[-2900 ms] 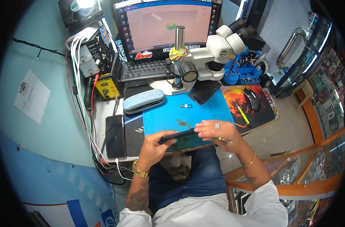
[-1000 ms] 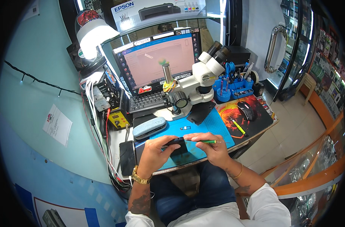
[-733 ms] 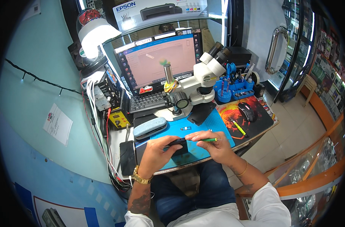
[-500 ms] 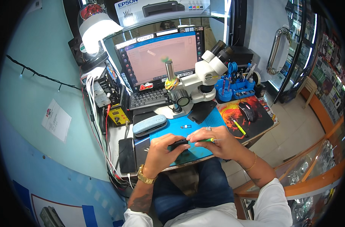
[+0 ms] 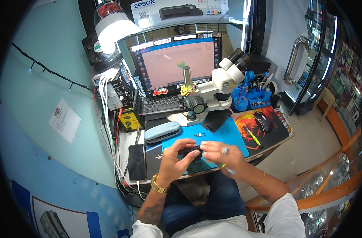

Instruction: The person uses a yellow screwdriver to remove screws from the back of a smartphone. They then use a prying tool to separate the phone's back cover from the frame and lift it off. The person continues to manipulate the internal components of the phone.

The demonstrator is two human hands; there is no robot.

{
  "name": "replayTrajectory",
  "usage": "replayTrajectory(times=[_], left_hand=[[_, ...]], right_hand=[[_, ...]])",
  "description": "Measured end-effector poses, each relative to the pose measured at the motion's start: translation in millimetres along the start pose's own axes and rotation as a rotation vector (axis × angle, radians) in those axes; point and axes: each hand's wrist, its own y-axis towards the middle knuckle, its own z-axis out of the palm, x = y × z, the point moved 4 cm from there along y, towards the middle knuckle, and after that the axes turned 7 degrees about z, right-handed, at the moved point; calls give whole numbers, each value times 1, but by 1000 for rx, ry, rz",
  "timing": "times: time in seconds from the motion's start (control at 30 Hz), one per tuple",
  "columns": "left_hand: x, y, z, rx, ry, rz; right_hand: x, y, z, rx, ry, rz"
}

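My left hand [image 5: 174,160] is closed round a thin, black, phone-like device [image 5: 183,151], held over the blue work mat [image 5: 232,141]. The fingers and thumb cover much of the device. My right hand [image 5: 225,154] has its fingertips pressed together at the device's right end; whatever they pinch there is hidden. A slim screwdriver-like tool [image 5: 228,169] with a green-yellow part is held in the same hand, sticking out below the palm and blurred. Beyond my hands, a small tray-like part [image 5: 199,135] lies on the mat.
A blue-grey case [image 5: 162,132] and a dark phone [image 5: 137,162] with a white cable lie at the left. The microscope [image 5: 216,85] stands behind, beside a black panel [image 5: 216,121]. A mouse [image 5: 262,122] and yellow-green pen-like tool [image 5: 254,138] lie right.
My right hand has turned, and the tool in it has swung from level to slanting down below the palm. My left hand still holds the device. The whole view has shifted slightly.
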Motion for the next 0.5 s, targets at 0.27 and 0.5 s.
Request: replayTrajectory(times=[0.27,0.5], left_hand=[[34,-14,-3,19,-119,-27],[31,-17,1,11,-190,-50]], right_hand=[[-13,20,-18,199,448,259],[4,34,-8,226,307,195]])
